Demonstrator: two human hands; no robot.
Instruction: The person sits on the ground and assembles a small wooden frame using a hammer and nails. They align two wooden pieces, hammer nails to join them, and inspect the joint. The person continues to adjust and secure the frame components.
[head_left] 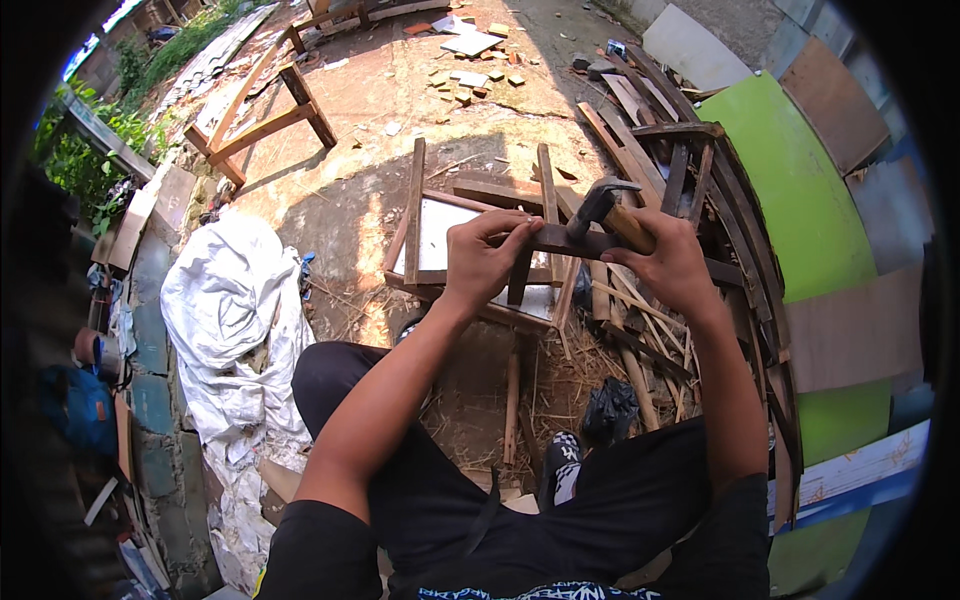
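Note:
My right hand [668,255] is closed round the wooden handle of a claw hammer [600,205]. The hammer's dark metal head rests on or just above a dark wooden bar [575,241]. My right thumb lies against that bar. At the bar's left end, my left hand [490,258] has thumb and fingertips pinched together; what is between them is too small to make out. Below my hands stands a small wooden frame [415,205] with upright legs and a white panel [440,225], like an upturned stool. My left hand hides part of the panel.
Wooden boards and sticks [690,190] are piled on the right, beside a green panel [790,170]. White cloth [235,310] lies on the left. Another wooden frame [265,130] stands farther off, near scattered wood blocks [475,85]. A black plastic bag [610,410] sits by my foot.

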